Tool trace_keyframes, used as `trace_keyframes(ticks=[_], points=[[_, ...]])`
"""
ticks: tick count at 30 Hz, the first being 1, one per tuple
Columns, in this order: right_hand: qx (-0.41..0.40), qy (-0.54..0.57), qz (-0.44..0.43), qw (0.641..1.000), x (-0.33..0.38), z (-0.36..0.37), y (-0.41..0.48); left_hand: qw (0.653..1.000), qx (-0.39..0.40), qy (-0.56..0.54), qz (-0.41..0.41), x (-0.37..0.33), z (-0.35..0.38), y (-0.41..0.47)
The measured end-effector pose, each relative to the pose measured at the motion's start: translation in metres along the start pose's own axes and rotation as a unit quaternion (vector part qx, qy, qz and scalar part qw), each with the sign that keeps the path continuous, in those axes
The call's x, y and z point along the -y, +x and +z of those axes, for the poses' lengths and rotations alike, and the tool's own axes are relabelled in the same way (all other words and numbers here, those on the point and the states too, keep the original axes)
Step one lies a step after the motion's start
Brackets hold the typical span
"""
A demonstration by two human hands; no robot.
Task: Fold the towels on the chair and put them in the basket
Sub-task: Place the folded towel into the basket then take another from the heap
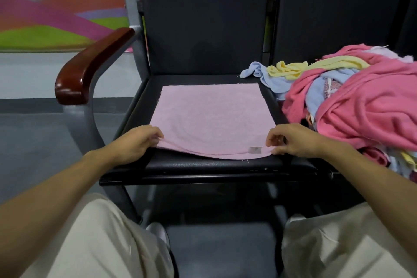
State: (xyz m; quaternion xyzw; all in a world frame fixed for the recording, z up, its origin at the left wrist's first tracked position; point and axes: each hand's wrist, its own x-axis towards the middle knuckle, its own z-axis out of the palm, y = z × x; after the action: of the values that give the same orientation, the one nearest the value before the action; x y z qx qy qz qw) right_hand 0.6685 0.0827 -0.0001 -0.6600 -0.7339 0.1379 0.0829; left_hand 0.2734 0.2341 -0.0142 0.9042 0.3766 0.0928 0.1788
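chair (203,166), dark seat facing the person, with a loose pile (352,106) of pink, blue and yellow towels on the next seat to the right; no basket in view. pink towel (212,117) spread flat on the seat, directly ahead of both hands, its near edge running left to right along the seat front, so a fold would likely carry that edge away toward the backrest. left hand (135,142) and right hand (291,140), set apart, each pinch one near corner, equally close to the cloth; a grey label (255,150) lies just beside the right hand.
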Motion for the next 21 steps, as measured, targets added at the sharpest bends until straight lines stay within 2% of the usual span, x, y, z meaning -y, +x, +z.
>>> trace_keyframes(ticks=[4,6,8,11,17,21], points=[[-0.021,-0.064,-0.019,0.998,0.001,0.005,0.003,1.0,-0.012,0.001,-0.017,-0.003,0.005,0.008],[-0.038,-0.056,-0.011,0.998,-0.003,0.011,0.006,0.998,-0.036,-0.046,-0.023,-0.009,0.004,0.01],[-0.049,-0.025,0.023,0.998,-0.004,0.014,0.007,0.997,-0.021,-0.076,-0.02,-0.014,0.001,0.01],[-0.046,-0.005,0.037,0.998,-0.002,0.012,0.008,0.998,0.014,-0.052,-0.035,-0.01,0.0,0.008],[0.057,-0.074,0.038,0.995,0.009,0.011,0.007,0.998,-0.064,-0.014,-0.01,-0.006,-0.009,0.0],[0.0,-0.1,0.006,0.995,0.012,0.009,0.005,0.989,-0.111,-0.096,-0.034,-0.014,-0.015,-0.006]])
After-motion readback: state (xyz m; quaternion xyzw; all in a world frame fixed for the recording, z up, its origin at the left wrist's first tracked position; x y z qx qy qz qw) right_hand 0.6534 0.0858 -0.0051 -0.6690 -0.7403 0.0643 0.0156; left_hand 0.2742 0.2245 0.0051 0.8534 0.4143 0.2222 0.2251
